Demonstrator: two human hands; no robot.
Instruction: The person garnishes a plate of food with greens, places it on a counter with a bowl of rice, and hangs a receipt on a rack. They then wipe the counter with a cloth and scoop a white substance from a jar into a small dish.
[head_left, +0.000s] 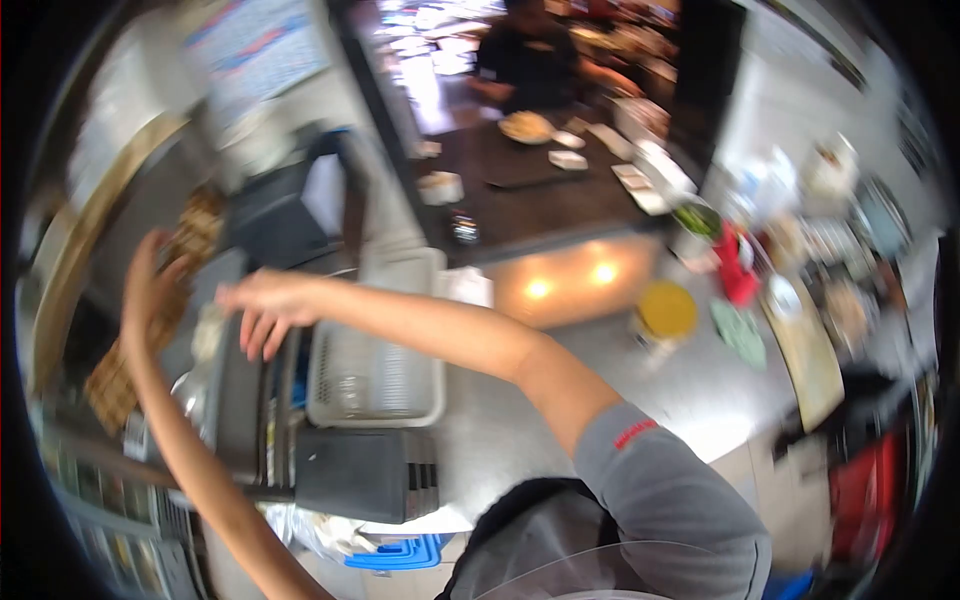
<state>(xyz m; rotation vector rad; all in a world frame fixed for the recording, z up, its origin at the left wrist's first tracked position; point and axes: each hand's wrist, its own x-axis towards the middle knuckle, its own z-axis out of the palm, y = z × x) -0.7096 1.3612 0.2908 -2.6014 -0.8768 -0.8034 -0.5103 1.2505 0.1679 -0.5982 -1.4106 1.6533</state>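
On the left side, my left hand (pixel 152 290) reaches up beside a brown woven-looking strip (pixel 198 220), its fingers stretched and blurred. My right hand (pixel 275 308) extends across from the right, fingers apart and pointing left and down, over a grey metal unit (pixel 240 400). Nothing shows in either hand, though motion smears the fingertips. Below the right forearm lies a pale plastic basket (pixel 432 395) with slotted sides. A stack of dark grey containers (pixel 355 475) stands just nearer than the basket. Behind the right hand is a black machine-like box (pixel 275 215).
A person in dark clothing (pixel 525 60) stands beyond the dark pass counter (pixel 470 215), near a plate of food (pixel 526 126). On the steel counter (pixel 560 400) are a yellow-lidded jar (pixel 667 310), a green cloth (pixel 738 332), a red container (pixel 738 270) and a cutting board (pixel 808 345).
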